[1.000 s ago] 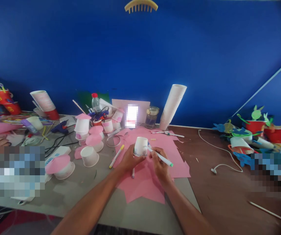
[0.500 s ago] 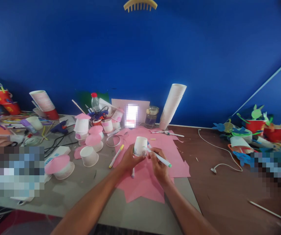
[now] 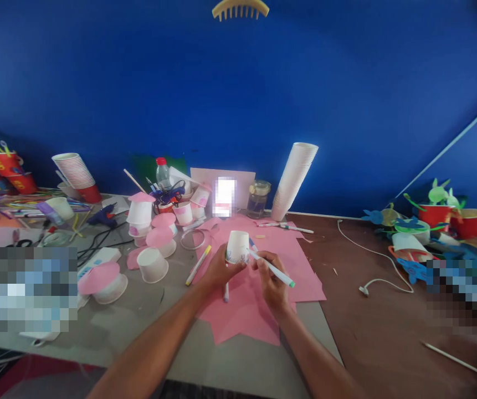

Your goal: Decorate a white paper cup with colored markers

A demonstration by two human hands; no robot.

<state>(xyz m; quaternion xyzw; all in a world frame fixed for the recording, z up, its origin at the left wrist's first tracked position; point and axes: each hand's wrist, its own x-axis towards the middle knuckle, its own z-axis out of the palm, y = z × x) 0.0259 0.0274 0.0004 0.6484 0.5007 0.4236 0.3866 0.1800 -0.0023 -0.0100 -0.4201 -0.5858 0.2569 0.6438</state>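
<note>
My left hand [image 3: 220,271] is closed around a white paper cup [image 3: 238,243], held upside down above pink paper [image 3: 249,318]. Small coloured marks run along the cup's lower side. In my right hand [image 3: 272,277] is a white marker [image 3: 278,274] with a green end, its tip at or very near the marked side of the cup. Below my left hand a pale marker [image 3: 226,291] lies on the pink paper. To the left lies a marker with a yellow cap [image 3: 199,265]. A roll of clear tape [image 3: 192,239] rests behind it.
Several white cups with pink paper discs [image 3: 99,278] stand at the left, near a plain cup [image 3: 152,265]. A tall leaning cup stack [image 3: 294,180] and a glass jar [image 3: 258,198] are at the back. A white cable [image 3: 381,281] lies at the right.
The marks on the cup have shifted slightly as the cup and marker move a little. At the far left, another person's hand has gone from sight. My view has shifted slightly.
</note>
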